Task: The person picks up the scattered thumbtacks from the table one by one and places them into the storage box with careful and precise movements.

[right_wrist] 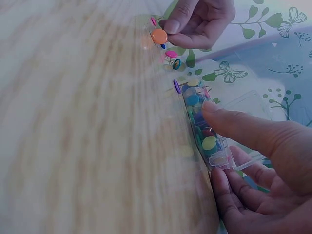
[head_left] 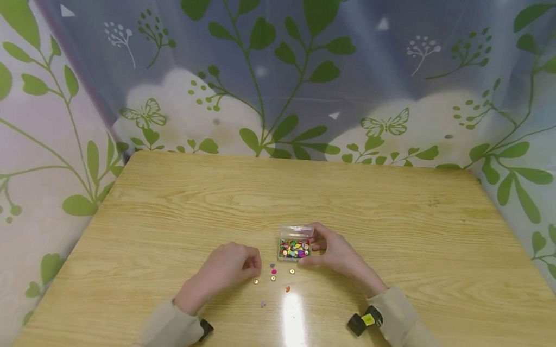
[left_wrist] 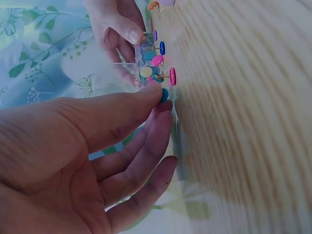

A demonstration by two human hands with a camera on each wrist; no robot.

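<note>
A small clear plastic box (head_left: 293, 259) full of colourful thumbtacks stands on the table with its hinged lid (head_left: 297, 231) raised. My right hand (head_left: 337, 253) grips the box at its right side, thumb on the near edge, as the right wrist view also shows. Left of the box, my left hand (head_left: 231, 265) is low over the table. Its thumb and forefinger pinch a blue thumbtack (left_wrist: 165, 95), partly hidden by the fingertips. Loose thumbtacks lie between the hands, among them a pink thumbtack (head_left: 274, 272) and an orange thumbtack (right_wrist: 159, 36).
The wooden table (head_left: 183, 198) reaches back to a leaf-patterned curtain (head_left: 275, 86). A purple thumbtack (right_wrist: 177, 87) lies close beside the box. Nearer the front edge is a pale purple thumbtack (head_left: 263, 304). A black wrist camera (head_left: 358, 324) sticks out from the right sleeve.
</note>
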